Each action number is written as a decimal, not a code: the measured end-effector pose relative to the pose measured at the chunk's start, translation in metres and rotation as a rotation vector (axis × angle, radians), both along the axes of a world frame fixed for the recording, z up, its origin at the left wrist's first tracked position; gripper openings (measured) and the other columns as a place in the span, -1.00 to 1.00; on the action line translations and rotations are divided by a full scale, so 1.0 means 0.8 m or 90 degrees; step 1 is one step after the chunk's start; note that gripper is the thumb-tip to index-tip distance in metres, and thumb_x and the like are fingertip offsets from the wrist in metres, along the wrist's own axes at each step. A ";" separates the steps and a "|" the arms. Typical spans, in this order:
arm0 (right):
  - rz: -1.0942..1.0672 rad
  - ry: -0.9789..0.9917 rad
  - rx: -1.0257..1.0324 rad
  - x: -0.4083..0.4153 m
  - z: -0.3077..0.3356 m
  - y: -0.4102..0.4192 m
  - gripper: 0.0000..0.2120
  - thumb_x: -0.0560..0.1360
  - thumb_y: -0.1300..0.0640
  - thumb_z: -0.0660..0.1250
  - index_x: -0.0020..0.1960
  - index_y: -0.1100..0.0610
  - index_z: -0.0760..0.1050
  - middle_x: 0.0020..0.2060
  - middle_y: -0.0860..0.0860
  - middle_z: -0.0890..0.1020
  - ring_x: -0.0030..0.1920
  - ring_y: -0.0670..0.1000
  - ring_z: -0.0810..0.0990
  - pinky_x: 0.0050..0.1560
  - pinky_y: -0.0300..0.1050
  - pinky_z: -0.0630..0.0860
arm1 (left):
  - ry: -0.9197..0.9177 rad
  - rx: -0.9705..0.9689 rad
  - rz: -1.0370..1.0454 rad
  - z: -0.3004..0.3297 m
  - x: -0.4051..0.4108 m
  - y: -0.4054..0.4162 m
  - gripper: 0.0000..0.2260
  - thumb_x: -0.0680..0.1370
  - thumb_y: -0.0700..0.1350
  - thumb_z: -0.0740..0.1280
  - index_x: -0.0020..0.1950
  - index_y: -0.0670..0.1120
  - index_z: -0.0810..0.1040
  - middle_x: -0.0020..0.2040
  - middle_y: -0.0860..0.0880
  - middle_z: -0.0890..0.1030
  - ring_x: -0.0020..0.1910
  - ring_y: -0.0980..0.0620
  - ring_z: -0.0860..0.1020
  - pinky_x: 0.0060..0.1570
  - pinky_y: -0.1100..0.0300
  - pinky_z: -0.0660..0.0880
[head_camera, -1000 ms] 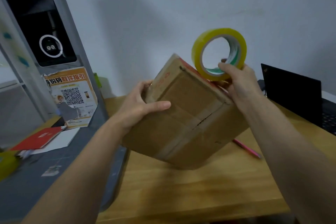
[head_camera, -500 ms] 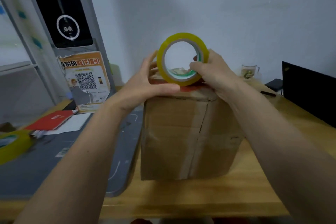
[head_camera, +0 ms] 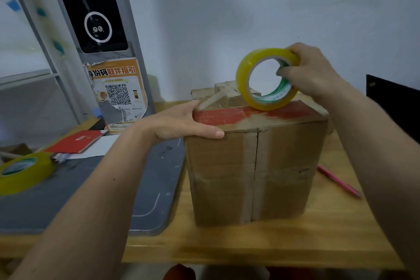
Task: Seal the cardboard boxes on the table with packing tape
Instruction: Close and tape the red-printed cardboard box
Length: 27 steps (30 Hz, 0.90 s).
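Clutter everywhere: spare tape roll [head_camera: 22,173] far left, pink pen [head_camera: 338,181] beside the box [head_camera: 252,166]. Left hand [head_camera: 181,124] lies flat on it, right hand [head_camera: 311,73] grips the tape [head_camera: 266,79].

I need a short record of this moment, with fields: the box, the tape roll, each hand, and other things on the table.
box: cardboard box stands on the wooden table, red strip along its top
tape roll: yellow roll on edge on the box top, right of centre
left hand: left hand rests on the top left edge of the box, thumb along the front edge
right hand: right hand grips the roll
spare roll: second yellow roll lies on the grey mat
other: pink pen right of the box
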State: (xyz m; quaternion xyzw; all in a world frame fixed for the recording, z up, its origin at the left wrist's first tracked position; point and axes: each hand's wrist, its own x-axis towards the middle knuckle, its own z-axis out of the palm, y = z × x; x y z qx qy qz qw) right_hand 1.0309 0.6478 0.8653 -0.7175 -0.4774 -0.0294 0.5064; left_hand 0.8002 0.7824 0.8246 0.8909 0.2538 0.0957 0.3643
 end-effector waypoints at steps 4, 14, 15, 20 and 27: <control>-0.023 0.015 0.032 0.005 -0.015 -0.004 -0.84 0.49 0.25 0.31 0.05 0.10 0.47 -0.13 0.06 0.51 -0.16 0.04 0.47 -0.23 -0.14 0.37 | 0.044 -0.004 -0.012 0.003 0.004 -0.002 -0.14 0.13 0.34 0.52 0.36 0.10 0.41 0.20 0.09 0.60 0.17 0.10 0.58 0.23 0.13 0.52; 0.014 0.122 0.007 0.007 -0.029 0.004 -0.76 0.48 0.23 0.36 0.15 0.16 0.52 0.05 0.18 0.61 -0.10 0.07 0.57 -0.15 -0.14 0.46 | 0.241 0.176 -0.033 0.034 0.070 -0.034 0.20 0.03 0.57 0.43 0.57 0.13 0.15 0.49 0.09 0.35 0.44 0.00 0.37 0.44 -0.03 0.32; 0.020 0.124 0.007 0.005 -0.029 0.005 -0.75 0.47 0.20 0.38 0.15 0.16 0.52 0.04 0.16 0.62 -0.04 0.10 0.59 -0.09 -0.11 0.48 | 0.231 0.172 -0.043 0.031 0.081 -0.039 0.18 0.05 0.56 0.44 0.57 0.16 0.14 0.50 0.10 0.34 0.45 0.01 0.35 0.45 -0.03 0.30; 0.062 0.103 -0.034 0.004 -0.029 0.007 -0.73 0.47 0.20 0.39 0.16 0.15 0.51 -0.03 0.07 0.59 -0.10 0.02 0.56 -0.07 -0.10 0.49 | 0.225 0.223 -0.006 0.017 0.085 -0.039 0.19 0.08 0.60 0.33 0.59 0.09 0.10 0.50 0.06 0.35 0.43 -0.03 0.37 0.44 -0.05 0.31; -0.121 0.077 0.097 0.080 -0.002 -0.052 -0.79 0.47 0.29 0.38 0.06 0.09 0.51 -0.09 0.11 0.55 -0.19 0.05 0.54 -0.17 -0.11 0.49 | 0.261 0.248 0.034 0.021 0.082 -0.044 0.28 0.14 0.61 0.29 0.63 -0.05 -0.10 0.60 -0.02 0.15 0.53 -0.08 0.21 0.50 -0.05 0.19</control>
